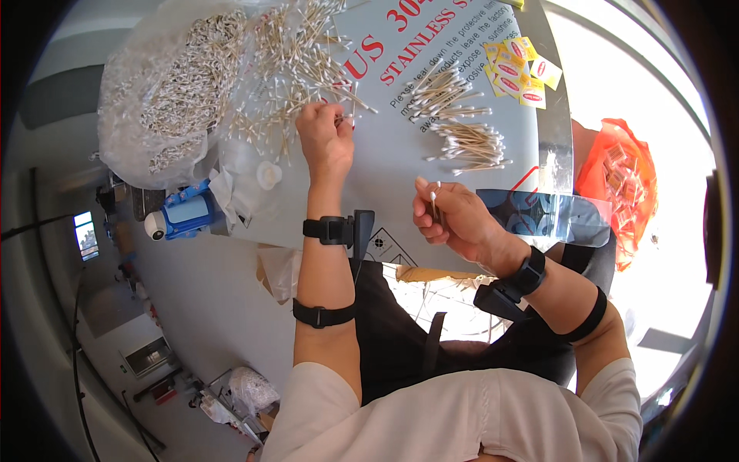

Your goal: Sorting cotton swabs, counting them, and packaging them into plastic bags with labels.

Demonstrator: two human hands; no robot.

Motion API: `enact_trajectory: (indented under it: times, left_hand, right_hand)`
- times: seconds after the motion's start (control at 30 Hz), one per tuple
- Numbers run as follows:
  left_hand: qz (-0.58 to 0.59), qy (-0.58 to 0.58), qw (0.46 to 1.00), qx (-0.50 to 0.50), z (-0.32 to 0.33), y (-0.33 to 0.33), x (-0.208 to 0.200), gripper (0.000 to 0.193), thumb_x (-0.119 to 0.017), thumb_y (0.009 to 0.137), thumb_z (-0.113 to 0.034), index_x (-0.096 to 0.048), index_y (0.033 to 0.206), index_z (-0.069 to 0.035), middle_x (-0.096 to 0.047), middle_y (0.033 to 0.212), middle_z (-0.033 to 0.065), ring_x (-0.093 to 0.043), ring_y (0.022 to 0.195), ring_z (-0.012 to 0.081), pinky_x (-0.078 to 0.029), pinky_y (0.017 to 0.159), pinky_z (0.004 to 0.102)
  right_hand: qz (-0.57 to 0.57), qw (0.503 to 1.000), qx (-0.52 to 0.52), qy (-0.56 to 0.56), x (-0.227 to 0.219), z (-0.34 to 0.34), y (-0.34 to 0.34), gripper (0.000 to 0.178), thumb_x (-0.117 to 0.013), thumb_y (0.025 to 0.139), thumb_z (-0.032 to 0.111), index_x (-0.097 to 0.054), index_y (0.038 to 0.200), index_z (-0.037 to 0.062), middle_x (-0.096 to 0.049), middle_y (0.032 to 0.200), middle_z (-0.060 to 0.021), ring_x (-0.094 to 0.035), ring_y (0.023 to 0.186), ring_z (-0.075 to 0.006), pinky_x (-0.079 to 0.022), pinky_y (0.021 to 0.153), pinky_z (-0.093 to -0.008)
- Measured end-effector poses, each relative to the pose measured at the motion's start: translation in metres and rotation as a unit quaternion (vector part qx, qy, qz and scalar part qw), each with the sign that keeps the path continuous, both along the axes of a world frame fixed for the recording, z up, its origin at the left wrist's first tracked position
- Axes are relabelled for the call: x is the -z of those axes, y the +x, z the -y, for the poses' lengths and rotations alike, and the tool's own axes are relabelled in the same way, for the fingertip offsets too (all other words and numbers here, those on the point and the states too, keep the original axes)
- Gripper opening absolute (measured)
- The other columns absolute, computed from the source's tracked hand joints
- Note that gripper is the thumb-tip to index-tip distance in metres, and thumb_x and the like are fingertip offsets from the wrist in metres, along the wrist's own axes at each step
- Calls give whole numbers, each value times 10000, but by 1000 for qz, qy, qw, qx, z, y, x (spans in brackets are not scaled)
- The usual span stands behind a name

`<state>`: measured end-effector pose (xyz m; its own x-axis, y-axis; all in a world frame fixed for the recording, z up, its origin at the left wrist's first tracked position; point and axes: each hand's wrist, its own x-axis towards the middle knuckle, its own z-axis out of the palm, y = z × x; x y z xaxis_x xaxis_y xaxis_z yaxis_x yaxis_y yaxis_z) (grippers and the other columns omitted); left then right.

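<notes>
My left hand (pixel 326 145) is closed at the near edge of a loose pile of cotton swabs (pixel 304 58), its fingers pinched together. A white tip shows by its fingertips; how many swabs it grips is hidden. Nearer to me, my right hand (pixel 466 219) is closed around a cotton swab (pixel 433 199), white end up; its palm hides whether more are in it. Two sorted bunches, a far swab bunch (pixel 443 94) and a near swab bunch (pixel 471 144), lie on the table just beyond my right hand.
A clear bag (pixel 123 146) full of swabs stands at the far left of the film-covered table (pixel 385 165). Small yellow-and-white packets (pixel 519 69) lie far right. An orange-red bag (pixel 600 165) of small packs is at the right edge. A blue-and-white device (pixel 185 215) sits at left.
</notes>
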<state>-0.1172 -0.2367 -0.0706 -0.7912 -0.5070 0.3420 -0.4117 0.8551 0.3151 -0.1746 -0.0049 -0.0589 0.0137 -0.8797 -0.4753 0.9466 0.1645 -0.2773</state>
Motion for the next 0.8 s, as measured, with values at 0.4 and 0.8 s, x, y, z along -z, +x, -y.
enact_trajectory:
  times: [0.4,0.8]
  left_hand:
    - [-3,53,997,-53,-11,32,-15,433,-671,655,7,-558,1068,-61,-500,1131,115,-427,1084,328,-389,917,423]
    - [226,-15,974,8,21,-13,-29,452,-705,608,-25,-625,1029,-172,-482,1154,27,-396,1132,283,-350,953,386]
  right_hand:
    - [-7,995,89,37,5,-1,30,382,-489,947,362,-532,722,56,-481,626,-11,-410,524,-86,-318,455,-209]
    - [-84,996,11,2,11,-9,27,358,-486,951,329,-561,728,59,-517,640,-12,-427,522,-71,-335,460,-199]
